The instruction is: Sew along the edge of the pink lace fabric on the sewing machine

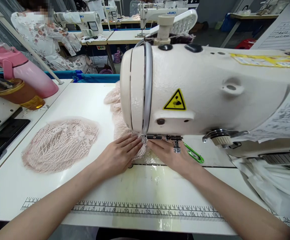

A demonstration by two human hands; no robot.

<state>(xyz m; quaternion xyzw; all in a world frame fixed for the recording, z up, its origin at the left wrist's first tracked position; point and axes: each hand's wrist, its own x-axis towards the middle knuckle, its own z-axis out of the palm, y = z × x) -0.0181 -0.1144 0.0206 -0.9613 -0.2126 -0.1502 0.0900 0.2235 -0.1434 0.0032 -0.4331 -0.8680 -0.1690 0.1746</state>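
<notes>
Pale pink lace fabric lies on the sewing machine bed, partly hidden behind the machine head. My left hand rests flat on this lace, its fingers stretched toward the needle area. A scalloped lace edge shows between my two hands, beside the presser area. On the other side, my right hand lies low under the machine head with fingers extended; their tips are partly covered. Close by my right hand lies a pair of green thread snips. A second lace piece is spread flat at the left.
A printed ruler runs along the table's front edge. At left stand a pink bottle, an amber jar and a dark phone. White cloth hangs at right. A person sits beyond, near other sewing machines.
</notes>
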